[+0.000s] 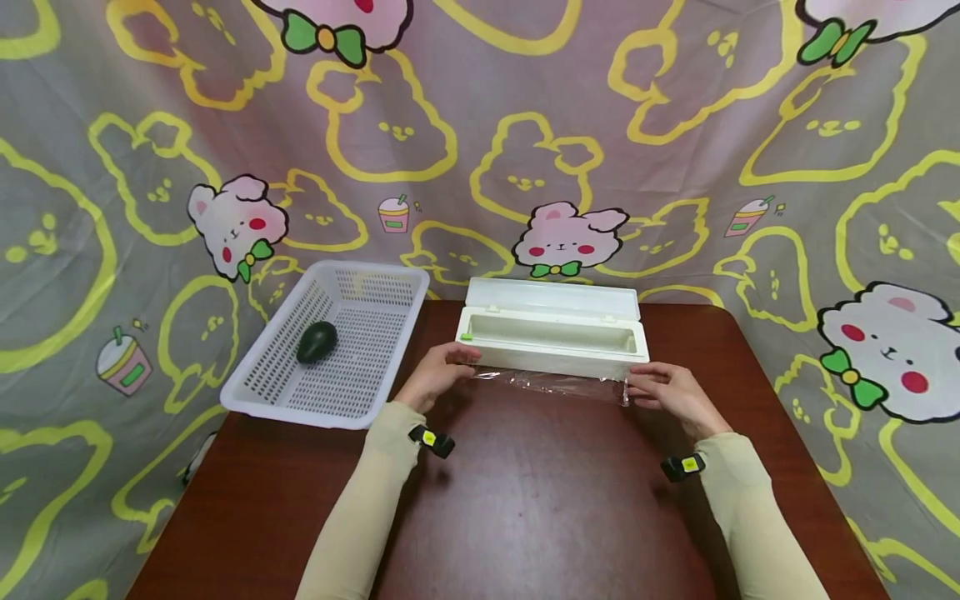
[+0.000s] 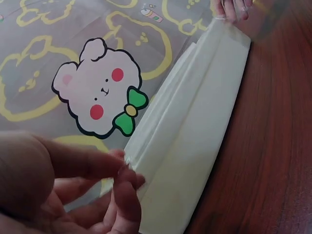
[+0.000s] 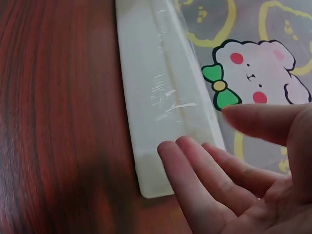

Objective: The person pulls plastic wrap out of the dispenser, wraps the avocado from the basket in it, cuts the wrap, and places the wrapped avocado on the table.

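Note:
A long white box [image 1: 551,357] stands on the table with its hinged lid [image 1: 553,300] raised at the back. A strip of clear plastic wrap [image 1: 551,385] hangs along its front, glossy and wrinkled. At the strip's left end, my left hand [image 1: 438,377] pinches the wrap between thumb and finger, near the box's front left corner. My right hand [image 1: 675,398] is at the strip's other end, by the right corner. In the right wrist view its fingers [image 3: 197,178] extend beside the wrap, with the thumb apart from them.
A white perforated plastic basket [image 1: 411,333] stands left of the box, holding a dark green avocado [image 1: 317,342]. Inside the box's front left is a small green piece [image 1: 467,337]. A patterned cloth [image 1: 525,150] hangs behind the brown table [image 1: 510,508].

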Demonstrator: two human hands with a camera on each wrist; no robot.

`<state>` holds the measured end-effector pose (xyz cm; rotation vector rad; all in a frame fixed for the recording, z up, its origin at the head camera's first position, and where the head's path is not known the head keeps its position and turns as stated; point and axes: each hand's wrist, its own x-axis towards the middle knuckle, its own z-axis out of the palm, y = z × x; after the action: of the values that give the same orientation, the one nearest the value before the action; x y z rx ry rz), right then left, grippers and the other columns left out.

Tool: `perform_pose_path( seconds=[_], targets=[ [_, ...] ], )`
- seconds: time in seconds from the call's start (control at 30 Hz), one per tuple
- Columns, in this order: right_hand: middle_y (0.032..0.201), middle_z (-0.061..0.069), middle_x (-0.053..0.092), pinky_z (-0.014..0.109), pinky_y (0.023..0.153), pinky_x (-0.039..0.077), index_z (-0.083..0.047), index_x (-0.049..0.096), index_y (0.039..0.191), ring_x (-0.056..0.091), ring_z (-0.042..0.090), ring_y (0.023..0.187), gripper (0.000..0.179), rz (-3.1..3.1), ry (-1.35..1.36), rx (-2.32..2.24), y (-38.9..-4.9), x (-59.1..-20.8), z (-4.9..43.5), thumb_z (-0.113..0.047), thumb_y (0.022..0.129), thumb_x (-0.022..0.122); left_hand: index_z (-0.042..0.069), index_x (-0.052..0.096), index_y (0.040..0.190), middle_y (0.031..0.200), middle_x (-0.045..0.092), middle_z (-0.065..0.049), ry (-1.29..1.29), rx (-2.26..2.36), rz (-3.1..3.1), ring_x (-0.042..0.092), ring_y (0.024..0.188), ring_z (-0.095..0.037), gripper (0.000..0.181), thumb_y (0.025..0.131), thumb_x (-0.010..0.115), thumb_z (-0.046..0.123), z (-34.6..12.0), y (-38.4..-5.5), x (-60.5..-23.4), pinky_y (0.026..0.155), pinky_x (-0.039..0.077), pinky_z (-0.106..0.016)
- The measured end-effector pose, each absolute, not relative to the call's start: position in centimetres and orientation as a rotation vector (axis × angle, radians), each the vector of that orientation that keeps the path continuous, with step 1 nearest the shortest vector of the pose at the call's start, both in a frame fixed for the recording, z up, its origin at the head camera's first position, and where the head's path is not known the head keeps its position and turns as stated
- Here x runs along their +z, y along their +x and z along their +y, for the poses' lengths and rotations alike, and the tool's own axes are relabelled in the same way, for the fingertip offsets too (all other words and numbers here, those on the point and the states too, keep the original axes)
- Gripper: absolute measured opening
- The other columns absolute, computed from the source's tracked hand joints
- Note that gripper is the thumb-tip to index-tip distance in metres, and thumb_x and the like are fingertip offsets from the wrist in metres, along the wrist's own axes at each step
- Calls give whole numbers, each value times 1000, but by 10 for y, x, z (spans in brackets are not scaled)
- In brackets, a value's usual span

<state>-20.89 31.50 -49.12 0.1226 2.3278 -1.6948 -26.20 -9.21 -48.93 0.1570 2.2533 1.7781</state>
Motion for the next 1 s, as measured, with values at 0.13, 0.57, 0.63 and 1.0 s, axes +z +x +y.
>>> perform_pose_path(
  seconds=[0.13,0.57,0.63,1.0],
  targets=[
    [129,26,68,38,91,62,14,48,144,75,14,101,63,2263,102,-1738,-216,-499,311,-36,107,58,-4,66,127,132,65,-24,203,1785,2203,61,101,-22,40,88,64,-10,-93,-265,-492,90,55,-47],
    [84,0,72,33,80,64,2,63,108,76,13,79,25,2045,128,-2112,-231,-517,294,-22,107,60,-3,47,149,146,53,-25,232,1906,1925,57,75,-11,62,89,60,-12,-90,-278,-506,74,49,-28],
    [91,0,77,31,83,63,-1,63,109,77,12,86,22,2013,94,-2156,-232,-517,295,-22,107,58,-3,45,150,147,52,-25,252,1923,1904,57,73,-10,64,89,60,-12,-89,-279,-508,74,49,-28],
    [95,-8,75,19,82,59,-7,68,109,72,3,91,19,2026,85,-2127,-245,-512,306,-23,107,59,0,40,155,155,45,-22,354,2008,1877,63,74,-11,71,90,62,-15,-94,-283,-516,77,51,-26]
  ],
)
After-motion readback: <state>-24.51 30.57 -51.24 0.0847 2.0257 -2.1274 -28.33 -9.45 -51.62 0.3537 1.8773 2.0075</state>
